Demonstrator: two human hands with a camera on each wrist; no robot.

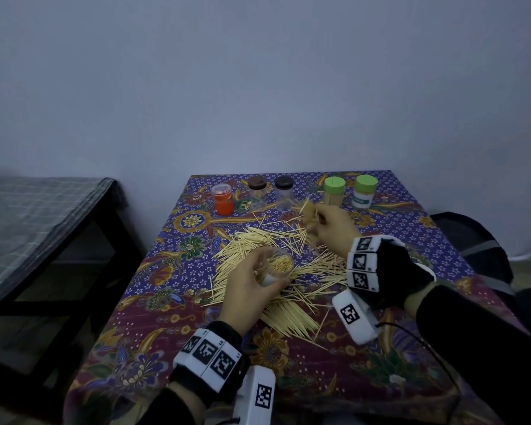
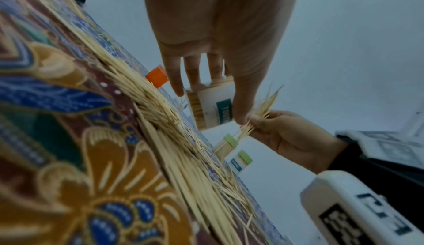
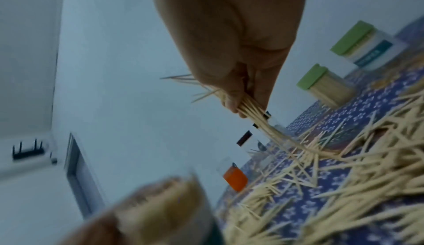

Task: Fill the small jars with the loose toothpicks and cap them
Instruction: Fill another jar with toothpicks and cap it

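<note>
Centrally, open jar (image 1: 279, 265) part-filled with toothpicks, grasped by left hand (image 1: 252, 289); right hand (image 1: 331, 228), raised upper right of pile (image 1: 276, 240), pinches toothpick bundle (image 1: 308, 211).

Right hand (image 3: 231, 64) pinches a toothpick bundle (image 3: 252, 111) above the tablecloth (image 3: 332, 122).

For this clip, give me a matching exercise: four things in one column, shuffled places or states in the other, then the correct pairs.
Things:
1. open jar
2. bunch of toothpicks
3. green-capped jars
4. orange jar

Places or states:
A. back row, left end
B. pinched in the right hand
C. held by the left hand, partly filled
D. back row, right end, capped

Pairs: 1-C, 2-B, 3-D, 4-A
</note>
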